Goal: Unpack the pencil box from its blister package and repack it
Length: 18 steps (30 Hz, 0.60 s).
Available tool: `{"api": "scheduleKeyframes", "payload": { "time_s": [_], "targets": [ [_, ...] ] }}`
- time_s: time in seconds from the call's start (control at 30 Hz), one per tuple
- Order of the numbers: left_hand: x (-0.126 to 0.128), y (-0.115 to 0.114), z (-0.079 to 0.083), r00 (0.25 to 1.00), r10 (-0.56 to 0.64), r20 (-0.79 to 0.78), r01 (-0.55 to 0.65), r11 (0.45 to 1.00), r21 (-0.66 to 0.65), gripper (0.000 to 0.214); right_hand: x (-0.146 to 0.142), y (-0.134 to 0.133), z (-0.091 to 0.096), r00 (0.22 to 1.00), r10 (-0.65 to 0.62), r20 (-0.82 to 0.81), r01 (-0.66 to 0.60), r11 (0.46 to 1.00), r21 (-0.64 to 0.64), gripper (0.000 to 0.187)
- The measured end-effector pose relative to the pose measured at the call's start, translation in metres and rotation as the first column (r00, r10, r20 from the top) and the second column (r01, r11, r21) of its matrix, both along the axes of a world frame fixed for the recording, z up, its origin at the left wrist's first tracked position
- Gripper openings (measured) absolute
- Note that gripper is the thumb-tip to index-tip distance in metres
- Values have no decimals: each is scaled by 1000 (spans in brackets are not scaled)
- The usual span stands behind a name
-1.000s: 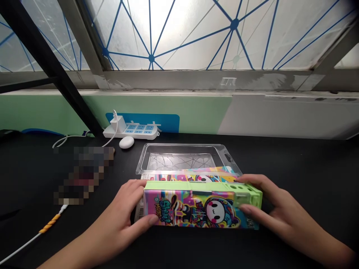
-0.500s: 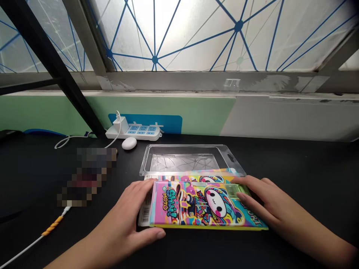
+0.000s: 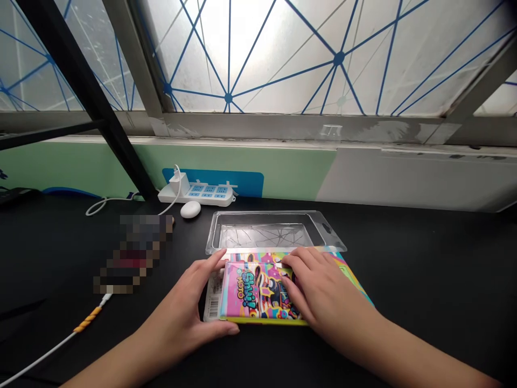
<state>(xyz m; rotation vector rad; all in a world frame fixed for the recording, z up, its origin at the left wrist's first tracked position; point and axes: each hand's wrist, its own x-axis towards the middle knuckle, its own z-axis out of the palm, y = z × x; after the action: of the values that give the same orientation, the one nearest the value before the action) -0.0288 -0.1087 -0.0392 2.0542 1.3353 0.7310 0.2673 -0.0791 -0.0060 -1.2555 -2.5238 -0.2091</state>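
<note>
A colourful pencil case [image 3: 242,293] with a cartoon print and yellow-green base lies on the black table. My left hand [image 3: 191,304] spans its left end, thumb along the near edge and fingers at the far edge. Across the middle of the lid lies my right hand [image 3: 323,285], its fingers slightly bent and its palm hiding the case's right part. Under and behind the case is a printed card [image 3: 258,256], whose barcode shows at the left. A clear plastic blister shell [image 3: 214,231] extends behind the case.
A white power strip [image 3: 194,197] with a plugged-in charger stands against the wall. A white rounded object [image 3: 190,209] sits before it. At left lie a pixelated device [image 3: 135,256] and a white cable [image 3: 48,353] with an orange wrap. A black frame bar [image 3: 89,97] slants at left.
My right hand has slid left from the pencil case's right end onto its middle, now covering the printed character. My left hand stays at the left end. The view has shifted slightly.
</note>
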Motion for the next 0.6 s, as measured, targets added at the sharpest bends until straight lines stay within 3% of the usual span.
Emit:
{"api": "scheduleKeyframes", "payload": {
  "time_s": [0.37, 0.5, 0.6],
  "targets": [
    [1, -3, 6, 1000, 4, -7, -3, 999, 36, 101, -9, 2, -12, 990, -11, -138, 15, 999, 30, 25],
    [5, -3, 8, 1000, 29, 9, -29, 999, 26, 102, -12, 5, -7, 972, -5, -233, 43, 986, 161, 23],
    [8, -2, 11, 1000, 19, 15, -19, 999, 36, 84, -10, 5, 2, 968, 63, -243, 11, 956, 292, 16]
  ]
}}
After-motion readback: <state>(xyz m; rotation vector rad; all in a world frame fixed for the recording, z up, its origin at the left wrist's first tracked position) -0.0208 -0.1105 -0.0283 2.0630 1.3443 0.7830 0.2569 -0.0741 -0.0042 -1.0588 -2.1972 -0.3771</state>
